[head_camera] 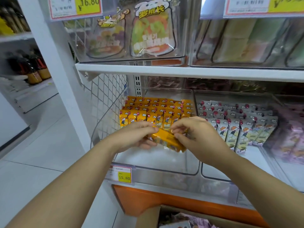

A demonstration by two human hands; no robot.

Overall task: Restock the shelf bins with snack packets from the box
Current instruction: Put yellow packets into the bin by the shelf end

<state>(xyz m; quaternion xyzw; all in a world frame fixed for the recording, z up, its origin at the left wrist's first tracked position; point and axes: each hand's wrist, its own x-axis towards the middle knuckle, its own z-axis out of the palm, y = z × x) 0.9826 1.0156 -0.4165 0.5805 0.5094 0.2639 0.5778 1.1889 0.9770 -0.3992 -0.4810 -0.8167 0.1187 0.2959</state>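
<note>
- You hold a bundle of orange snack packets [167, 141] in both hands: left hand [139, 136] on its left end, right hand [195, 134] on its right, fingers [180, 137] curled round it.
- Its long axis runs left to right, dipping rightward, above the front part of the clear bin [164, 167].
- The standing orange rows [156, 112] lie just behind it, so your move is probably away from you.
</note>
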